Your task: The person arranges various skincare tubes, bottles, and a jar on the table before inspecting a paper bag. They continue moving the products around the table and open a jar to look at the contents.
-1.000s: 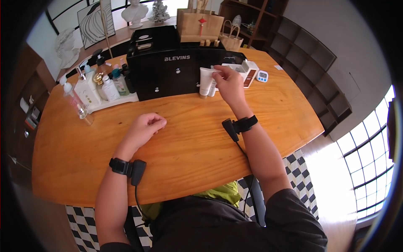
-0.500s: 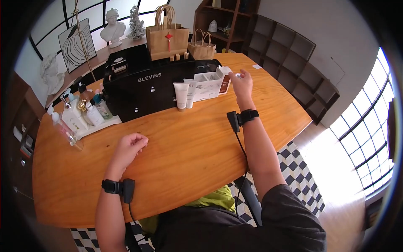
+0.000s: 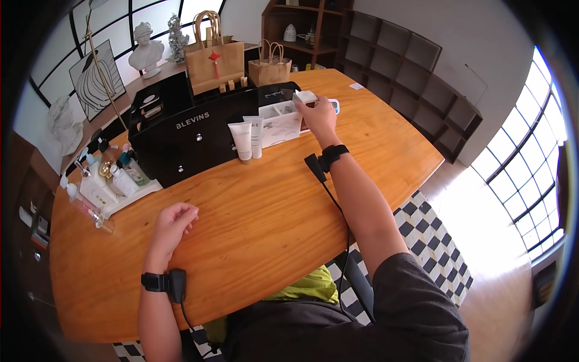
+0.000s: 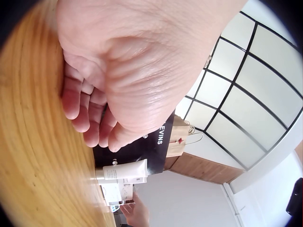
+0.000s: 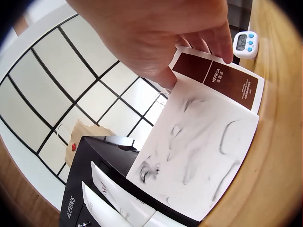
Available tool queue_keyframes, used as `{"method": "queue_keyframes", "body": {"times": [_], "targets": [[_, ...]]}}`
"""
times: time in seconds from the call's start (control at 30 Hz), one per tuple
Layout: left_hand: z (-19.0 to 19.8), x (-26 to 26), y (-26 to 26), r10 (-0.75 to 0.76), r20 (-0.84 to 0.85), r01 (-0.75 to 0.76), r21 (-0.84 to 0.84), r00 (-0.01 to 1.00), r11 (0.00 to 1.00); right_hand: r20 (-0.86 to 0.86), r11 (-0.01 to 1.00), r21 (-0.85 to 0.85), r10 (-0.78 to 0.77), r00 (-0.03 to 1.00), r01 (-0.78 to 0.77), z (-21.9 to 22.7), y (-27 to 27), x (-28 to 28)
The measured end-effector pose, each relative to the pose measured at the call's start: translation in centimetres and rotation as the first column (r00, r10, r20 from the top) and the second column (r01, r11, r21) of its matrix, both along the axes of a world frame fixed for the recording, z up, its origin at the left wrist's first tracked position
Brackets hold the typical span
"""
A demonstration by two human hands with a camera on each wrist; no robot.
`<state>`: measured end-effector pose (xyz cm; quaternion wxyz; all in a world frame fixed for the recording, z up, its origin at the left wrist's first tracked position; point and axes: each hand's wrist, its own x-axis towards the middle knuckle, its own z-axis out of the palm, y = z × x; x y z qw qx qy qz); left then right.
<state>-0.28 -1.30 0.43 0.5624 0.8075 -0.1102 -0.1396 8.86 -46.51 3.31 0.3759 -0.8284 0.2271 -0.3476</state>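
My right hand [image 3: 321, 122] grips the upper end of a white and brown box [image 5: 233, 81], thumb on one side and fingers on the other. The box stands at the right end of a white carton with a grey line drawing [image 5: 196, 146]. Left of the carton, a white squeeze tube [image 3: 241, 143] and a second tube [image 3: 256, 128] stand upright side by side on their caps. Resting on the wooden table [image 3: 253, 211], my left hand [image 3: 172, 226] has loosely curled fingers and nothing in them.
Behind the tubes stands a black BLEVINS case [image 3: 163, 142], with a paper bag [image 3: 214, 69] at its back. Several bottles stand on a white tray [image 3: 145, 194] at the left. A small white timer [image 5: 245, 45] is just beyond the box.
My right hand has moved from the tubes past the right side of the box and now holds its top. The head view has turned right; my left hand stays on the table.
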Motion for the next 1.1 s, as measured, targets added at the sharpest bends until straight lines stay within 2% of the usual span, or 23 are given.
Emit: {"method": "queue_keyframes", "body": {"times": [0.2, 0.47, 0.6, 0.67, 0.7, 0.8, 0.87, 0.93, 1.07, 1.1], "targets": [[-0.5, 0.3, 0.2, -0.004, -0.001, 0.004, -0.023, 1.0, 1.0, 0.012, 0.999, 0.053, -0.013, 1.0, 0.012, 0.6, -0.7, -1.6], [-0.8, 0.4, 0.3, -0.013, 0.0, 0.013, -0.065, 1.0, 0.998, 0.059, 0.998, -0.009, -0.064, 0.996, 0.065, 2.0, -0.9, -4.6], [-0.8, 0.4, 0.3, -0.007, -0.009, 0.006, -0.046, 1.0, 0.999, -0.001, 0.997, 0.071, -0.042, 0.999, 0.042, 2.5, -0.4, -7.1], [-0.8, 0.4, 0.3, -0.009, -0.011, 0.009, -0.03, 1.0, 1.0, -0.013, 0.998, -0.019, -0.058, 0.998, 0.057, 2.3, 0.2, -7.6], [-0.9, 0.4, 0.3, 0.001, -0.009, -0.002, -0.037, 1.0, 0.999, -0.088, 0.999, 0.047, -0.007, 0.996, 0.011, 2.4, 0.4, -7.8], [-0.9, 0.3, 0.3, 0.019, -0.014, -0.02, -0.041, 1.0, 0.999, -0.091, 0.997, -0.001, 0.071, 0.993, -0.072, 1.2, 0.7, -7.6], [-0.7, 0.3, 0.3, 0.032, -0.018, -0.033, -0.039, 0.999, 0.999, -0.121, 0.99, 0.054, 0.135, 0.983, -0.13, 1.0, 0.3, -7.6], [-0.5, 0.2, 0.2, 0.028, -0.011, -0.029, -0.042, 1.0, 0.999, -0.203, 0.985, -0.053, 0.148, 0.968, -0.161, 0.4, -0.1, -7.3], [-0.7, 0.3, 0.3, 0.016, -0.003, -0.016, -0.044, 1.0, 0.999, -0.2, 0.981, -0.044, 0.179, 0.963, -0.191, 0.5, -0.2, -7.4], [-0.7, 0.3, 0.3, 0.016, -0.006, -0.017, -0.043, 1.0, 0.999, -0.158, 0.97, 0.022, 0.241, 0.958, -0.241, 0.6, 0.0, -7.5]]}}
